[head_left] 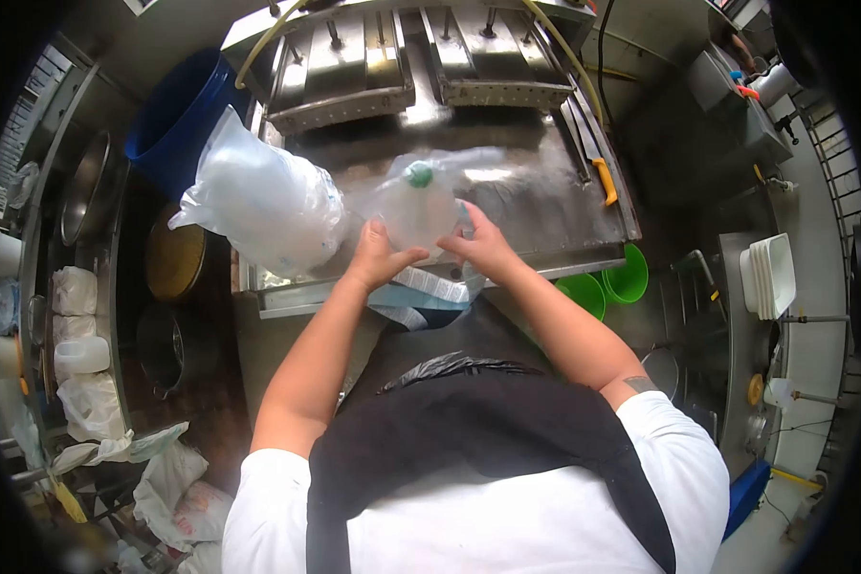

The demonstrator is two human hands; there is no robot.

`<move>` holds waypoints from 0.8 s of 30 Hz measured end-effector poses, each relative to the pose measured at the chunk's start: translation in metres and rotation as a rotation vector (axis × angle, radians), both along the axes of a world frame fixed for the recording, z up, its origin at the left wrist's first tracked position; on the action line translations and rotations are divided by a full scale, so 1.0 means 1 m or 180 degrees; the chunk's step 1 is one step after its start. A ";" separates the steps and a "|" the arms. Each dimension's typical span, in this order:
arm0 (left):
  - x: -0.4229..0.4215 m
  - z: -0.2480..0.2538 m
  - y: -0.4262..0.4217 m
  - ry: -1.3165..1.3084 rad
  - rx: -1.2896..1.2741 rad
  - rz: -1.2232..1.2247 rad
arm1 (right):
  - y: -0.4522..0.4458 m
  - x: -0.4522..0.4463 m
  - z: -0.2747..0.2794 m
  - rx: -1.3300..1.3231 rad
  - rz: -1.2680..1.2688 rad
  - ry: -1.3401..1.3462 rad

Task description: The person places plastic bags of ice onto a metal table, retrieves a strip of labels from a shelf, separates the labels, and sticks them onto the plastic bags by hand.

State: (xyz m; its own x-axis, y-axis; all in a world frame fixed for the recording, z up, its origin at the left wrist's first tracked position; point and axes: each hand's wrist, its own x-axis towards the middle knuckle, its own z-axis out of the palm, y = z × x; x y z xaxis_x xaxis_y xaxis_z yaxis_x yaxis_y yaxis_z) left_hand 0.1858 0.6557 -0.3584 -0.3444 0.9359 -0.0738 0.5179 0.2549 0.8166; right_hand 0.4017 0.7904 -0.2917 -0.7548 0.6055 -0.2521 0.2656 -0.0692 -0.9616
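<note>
Between my two hands stands a clear, rounded container with a green cap [418, 173], blurred against a transparent plastic bag or film. My left hand [381, 256] presses its fingers and thumb to the container's lower left side. On its lower right side is my right hand [480, 245], with thumb and fingers curled against it. A large, full, whitish plastic bag [273, 201] rests on the metal worktop [536, 210] just left of the container. A grey and white striped cloth [430, 285] lies at the worktop's front edge, below my hands.
A yellow-handled knife [605, 182] lies at the worktop's right edge. Metal trays [340, 100] stand at the back. A blue barrel [180, 120] is back left, green buckets [626, 275] front right. White containers [770, 277] sit far right.
</note>
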 end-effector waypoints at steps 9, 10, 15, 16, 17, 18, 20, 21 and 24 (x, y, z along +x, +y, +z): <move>0.001 -0.021 -0.048 0.1033 -0.0071 0.0591 | 0.011 0.153 0.022 -0.0822 0.1222 -0.1632; 0.002 -0.019 -0.048 0.0812 0.0002 0.0662 | 0.011 0.180 0.005 -0.0786 0.1270 -0.2027; 0.010 -0.015 -0.047 0.0490 0.0009 0.0794 | 0.023 0.380 -0.126 0.0665 0.2266 -0.4694; 0.011 -0.017 -0.047 0.0476 -0.0002 0.0814 | 0.016 0.386 -0.112 0.0747 0.2136 -0.5012; 0.012 -0.019 -0.048 0.0467 -0.0014 0.0839 | 0.013 0.384 -0.105 0.0632 0.1906 -0.4927; 0.014 -0.019 -0.049 0.0459 -0.0023 0.0832 | 0.005 0.370 -0.095 0.0511 0.1671 -0.4832; 0.015 -0.019 -0.047 0.0739 0.0235 0.0746 | -0.005 0.330 -0.088 0.0229 0.0908 -0.3545; 0.016 -0.019 -0.045 0.0743 0.0248 0.0723 | -0.012 0.295 -0.073 -0.0015 0.0608 -0.3074; 0.019 -0.016 -0.048 0.0634 0.0345 0.0754 | -0.029 0.207 -0.053 0.0242 0.0279 -0.1491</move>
